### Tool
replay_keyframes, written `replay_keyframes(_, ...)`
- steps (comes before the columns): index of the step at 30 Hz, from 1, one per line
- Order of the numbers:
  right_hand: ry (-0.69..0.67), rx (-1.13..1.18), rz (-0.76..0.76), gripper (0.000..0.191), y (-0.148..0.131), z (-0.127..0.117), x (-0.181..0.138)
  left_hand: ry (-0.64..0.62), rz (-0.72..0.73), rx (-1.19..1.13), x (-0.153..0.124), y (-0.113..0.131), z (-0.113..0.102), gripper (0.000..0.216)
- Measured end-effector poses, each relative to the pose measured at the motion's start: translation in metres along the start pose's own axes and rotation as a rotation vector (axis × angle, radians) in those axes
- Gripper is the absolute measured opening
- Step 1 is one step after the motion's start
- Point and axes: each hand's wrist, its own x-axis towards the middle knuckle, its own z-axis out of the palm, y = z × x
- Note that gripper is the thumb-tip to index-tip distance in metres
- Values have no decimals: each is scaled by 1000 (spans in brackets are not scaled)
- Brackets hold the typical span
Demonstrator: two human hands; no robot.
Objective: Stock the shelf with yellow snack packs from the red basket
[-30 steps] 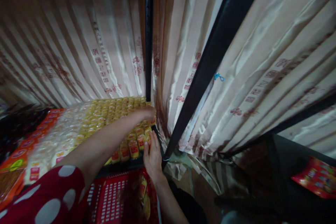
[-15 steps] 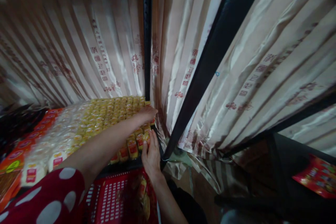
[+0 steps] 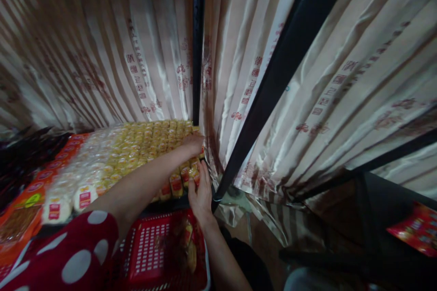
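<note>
My left hand [image 3: 194,143] reaches across to the far right end of rows of small yellow wrapped snack packets [image 3: 146,143]. Its fingers curl down and are mostly hidden, with a bit of red and yellow wrapper just below them. Closer to me, my right hand [image 3: 200,198] is at the front right corner of the rows. Its thumb and straight fingers lie on either side of a yellow snack packet [image 3: 194,173]. Below the rows, a red plastic basket [image 3: 145,248] holds some yellow packets [image 3: 190,250] on its right side.
Left of the yellow rows lie white round packets [image 3: 87,195] and orange packs [image 3: 37,191]. Pleated curtains [image 3: 157,45] hang behind. A black post [image 3: 266,91] slants at the right. A red packet [image 3: 416,227] lies on a dark surface at far right.
The whole view has shifted slightly. My left hand has stayed at the row's far right end; my right hand is still around the front corner packet, its fingers a little farther up.
</note>
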Motion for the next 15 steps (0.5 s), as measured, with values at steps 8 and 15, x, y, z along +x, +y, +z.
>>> replay_keyframes(8, 24, 55, -115, 52, -18, -17, 0, 231, 90, -130, -41, -2, -13, 28)
replay_keyframes(15, -181, 224, -227, 31, -38, -52, -25, 549, 127, -520, -172, -17, 9, 25)
